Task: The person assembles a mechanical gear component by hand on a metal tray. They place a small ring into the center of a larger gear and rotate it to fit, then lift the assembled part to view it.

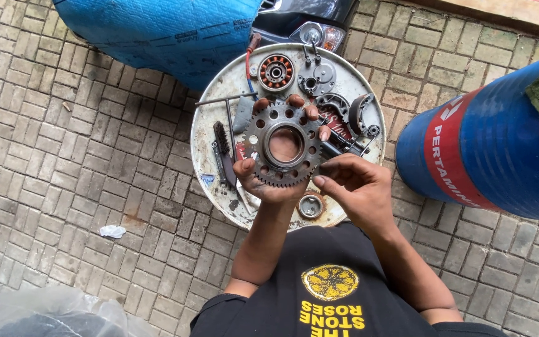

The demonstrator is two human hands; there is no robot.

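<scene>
My left hand (268, 182) holds a large grey toothed sprocket (284, 145) flat on its palm, fingertips curling over the far rim and thumb on the near teeth. The sprocket has a wide centre hole ringed by small round holes. My right hand (350, 187) is just to the right of it, fingers pinched together near the sprocket's lower right teeth; whether they hold something small is not visible. Both hands hover over a round white drum top (210, 125) used as a work surface.
On the drum top lie a copper-wound stator (276, 72), a dark round cover (317, 78), curved brake shoes (352, 111), a T-handle tool (227, 106), a wire brush (222, 153) and a small round part (310, 205). A blue barrel (488, 143) stands right; blue tarp (157, 31) behind.
</scene>
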